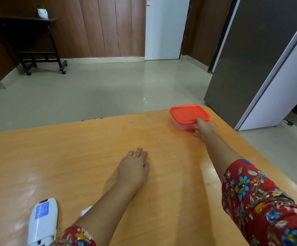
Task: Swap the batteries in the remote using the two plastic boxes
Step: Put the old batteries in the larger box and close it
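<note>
Orange-lidded box [188,114] sits just beyond the right hand [203,128], which pinches its near corner, thumb on lid. Left hand [134,166] lies flat, fingers straight, on the surface [73,148]; remote [42,221] back by its elbow. Slide box closer, level, before prying lid.

The one camera sits high on the person's head. It looks forward and down over the near table [73,148], with floor [108,89] and door [165,32] far beyond.

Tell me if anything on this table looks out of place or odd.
Nothing looks spilled or damaged. The red-lidded box sits close to the far right corner of the table, where the right hand grips it.
</note>
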